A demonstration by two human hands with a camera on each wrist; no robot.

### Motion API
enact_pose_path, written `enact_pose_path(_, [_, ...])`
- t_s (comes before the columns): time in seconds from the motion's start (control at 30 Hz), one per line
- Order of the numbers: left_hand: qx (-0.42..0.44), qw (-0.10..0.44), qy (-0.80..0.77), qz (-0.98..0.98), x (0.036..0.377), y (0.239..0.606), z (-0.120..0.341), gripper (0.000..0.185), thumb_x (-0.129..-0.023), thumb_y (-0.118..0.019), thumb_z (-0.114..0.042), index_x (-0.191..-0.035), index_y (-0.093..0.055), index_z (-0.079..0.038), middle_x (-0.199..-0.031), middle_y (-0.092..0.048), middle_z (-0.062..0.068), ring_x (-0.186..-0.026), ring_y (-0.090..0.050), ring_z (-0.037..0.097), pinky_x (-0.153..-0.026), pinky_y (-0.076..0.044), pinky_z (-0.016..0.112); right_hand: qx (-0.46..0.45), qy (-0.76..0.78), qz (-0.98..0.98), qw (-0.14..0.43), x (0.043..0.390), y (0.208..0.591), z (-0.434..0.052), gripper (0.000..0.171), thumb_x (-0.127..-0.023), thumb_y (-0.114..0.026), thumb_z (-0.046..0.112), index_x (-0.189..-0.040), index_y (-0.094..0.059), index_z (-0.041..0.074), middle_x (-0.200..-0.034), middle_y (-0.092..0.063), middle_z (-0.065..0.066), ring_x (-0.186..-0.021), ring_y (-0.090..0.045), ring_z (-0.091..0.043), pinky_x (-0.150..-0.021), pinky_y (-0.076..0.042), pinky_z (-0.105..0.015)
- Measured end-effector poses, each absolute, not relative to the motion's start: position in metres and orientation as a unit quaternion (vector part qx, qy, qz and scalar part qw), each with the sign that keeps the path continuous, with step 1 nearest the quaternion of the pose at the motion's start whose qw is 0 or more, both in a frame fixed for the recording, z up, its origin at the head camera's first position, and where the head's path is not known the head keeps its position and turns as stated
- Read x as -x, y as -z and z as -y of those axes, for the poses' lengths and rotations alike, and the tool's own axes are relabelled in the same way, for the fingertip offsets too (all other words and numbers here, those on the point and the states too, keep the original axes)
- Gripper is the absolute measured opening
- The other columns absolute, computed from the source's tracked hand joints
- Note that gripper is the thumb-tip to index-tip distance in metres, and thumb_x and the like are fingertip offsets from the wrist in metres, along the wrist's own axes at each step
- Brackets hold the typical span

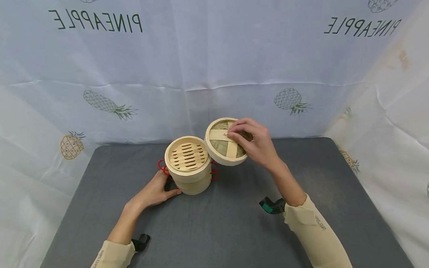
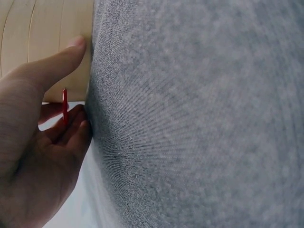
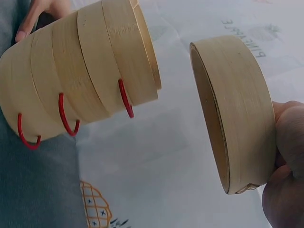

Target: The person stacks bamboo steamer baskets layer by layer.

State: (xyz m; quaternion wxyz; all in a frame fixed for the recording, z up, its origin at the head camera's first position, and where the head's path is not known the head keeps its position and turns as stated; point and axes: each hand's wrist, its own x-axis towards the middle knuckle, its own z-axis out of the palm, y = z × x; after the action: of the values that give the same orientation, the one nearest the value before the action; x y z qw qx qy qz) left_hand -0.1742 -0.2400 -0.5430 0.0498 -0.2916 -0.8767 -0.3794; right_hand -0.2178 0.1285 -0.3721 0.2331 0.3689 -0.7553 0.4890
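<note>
A stacked bamboo steamer (image 1: 188, 167) with red wire handles (image 1: 161, 166) stands on the grey table, its top tier uncovered and showing a slatted floor. My left hand (image 1: 163, 187) holds its base from the left, thumb on the wall (image 2: 38, 33) and fingers by a red handle (image 2: 64, 104). My right hand (image 1: 236, 133) pinches the strap on top of the bamboo lid (image 1: 222, 145) and holds it tilted, lifted just right of the steamer. In the right wrist view the lid (image 3: 237, 109) hangs apart from the steamer (image 3: 71, 80).
The grey cloth table (image 1: 223, 230) runs out to edges on the left, right and front. A white sheet printed with pineapples (image 1: 210, 49) closes off the back and both sides. Wrist-camera mounts (image 1: 273, 206) sit on both forearms.
</note>
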Motion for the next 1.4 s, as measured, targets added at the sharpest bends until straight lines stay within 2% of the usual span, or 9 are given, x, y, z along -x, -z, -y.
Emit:
enact_pose_path(0.23, [0.297, 0.053, 0.377, 0.876, 0.183, 0.556, 0.244, 0.086, -0.089, -0.091, -0.042, -0.16, -0.048, -0.017, -0.143, -0.064, 0.013, -0.132, -0.062, 0.029, -0.109, -0.05, 0.043, -0.366, -0.497, 0.756, 0.216, 0.22, 0.369, -0.116, 0.009, -0.091, -0.082, -0.005, -0.099, -0.082, -0.002, -0.108, -0.076, -0.018, -0.102, -0.073, -0.028, -0.091, -0.057, -0.016])
enact_pose_path(0.33, [0.3, 0.056, 0.382, 0.872, 0.181, 0.551, 0.241, 0.086, -0.088, -0.092, -0.04, -0.159, -0.049, -0.017, -0.143, -0.065, 0.013, -0.133, -0.062, 0.031, -0.11, -0.05, 0.047, -0.37, -0.502, 0.753, 0.211, 0.221, 0.369, -0.11, 0.008, -0.091, -0.082, -0.005, -0.099, -0.082, -0.003, -0.107, -0.076, -0.018, -0.102, -0.074, -0.028, -0.09, -0.057, -0.017])
enact_pose_path(0.53, [0.307, 0.053, 0.369, 0.875, 0.17, 0.524, 0.233, 0.078, -0.087, -0.092, -0.028, -0.152, -0.054, -0.007, -0.136, -0.068, 0.018, -0.126, -0.066, 0.037, -0.105, -0.053, 0.055, -0.38, -0.5, 0.751, 0.205, 0.222, 0.37, -0.098, 0.006, -0.092, -0.082, -0.003, -0.098, -0.082, -0.002, -0.106, -0.076, -0.018, -0.101, -0.073, -0.03, -0.089, -0.058, -0.019])
enact_pose_path(0.77, [0.267, 0.005, 0.348, 0.899, 0.164, 0.513, 0.228, 0.079, -0.087, -0.092, -0.017, -0.153, -0.051, -0.001, -0.145, -0.064, 0.019, -0.137, -0.061, 0.038, -0.116, -0.048, 0.059, -0.385, -0.502, 0.75, 0.194, 0.222, 0.369, -0.084, 0.005, -0.093, -0.082, 0.0, -0.098, -0.082, -0.002, -0.107, -0.077, -0.017, -0.103, -0.074, -0.03, -0.09, -0.06, -0.024])
enact_pose_path(0.9, [0.264, 0.003, 0.348, 0.899, 0.165, 0.515, 0.228, 0.079, -0.088, -0.092, -0.018, -0.153, -0.051, -0.001, -0.147, -0.063, 0.02, -0.139, -0.06, 0.039, -0.117, -0.047, 0.06, -0.393, -0.498, 0.749, 0.192, 0.224, 0.369, -0.078, 0.006, -0.094, -0.082, 0.002, -0.099, -0.082, -0.002, -0.107, -0.077, -0.016, -0.105, -0.074, -0.03, -0.091, -0.062, -0.029])
enact_pose_path(0.93, [0.266, 0.007, 0.354, 0.896, 0.168, 0.522, 0.231, 0.079, -0.09, -0.091, -0.026, -0.155, -0.05, -0.004, -0.148, -0.062, 0.017, -0.14, -0.059, 0.036, -0.117, -0.047, 0.059, -0.394, -0.496, 0.749, 0.193, 0.224, 0.369, -0.077, 0.006, -0.094, -0.082, 0.002, -0.099, -0.082, -0.002, -0.107, -0.077, -0.016, -0.105, -0.075, -0.029, -0.092, -0.062, -0.031])
enact_pose_path(1.13, [0.257, 0.001, 0.35, 0.901, 0.166, 0.519, 0.231, 0.082, -0.092, -0.09, -0.027, -0.158, -0.047, -0.003, -0.155, -0.057, 0.021, -0.146, -0.055, 0.04, -0.12, -0.044, 0.061, -0.4, -0.489, 0.753, 0.184, 0.225, 0.367, -0.07, 0.007, -0.096, -0.081, 0.004, -0.101, -0.083, 0.0, -0.109, -0.077, -0.015, -0.107, -0.074, -0.028, -0.093, -0.062, -0.033])
enact_pose_path(1.17, [0.255, -0.003, 0.344, 0.904, 0.162, 0.513, 0.228, 0.083, -0.09, -0.091, -0.019, -0.157, -0.046, 0.001, -0.155, -0.056, 0.024, -0.146, -0.054, 0.043, -0.12, -0.044, 0.063, -0.4, -0.489, 0.753, 0.182, 0.225, 0.366, -0.069, 0.007, -0.096, -0.081, 0.005, -0.101, -0.083, 0.0, -0.109, -0.077, -0.014, -0.107, -0.074, -0.028, -0.093, -0.062, -0.033])
enact_pose_path(1.4, [0.27, 0.024, 0.367, 0.89, 0.166, 0.527, 0.234, 0.085, -0.087, -0.092, -0.026, -0.157, -0.049, -0.003, -0.152, -0.059, 0.024, -0.142, -0.056, 0.045, -0.115, -0.046, 0.063, -0.407, -0.487, 0.752, 0.181, 0.225, 0.364, -0.062, 0.007, -0.096, -0.081, 0.006, -0.101, -0.083, 0.0, -0.109, -0.077, -0.013, -0.108, -0.074, -0.027, -0.093, -0.062, -0.032])
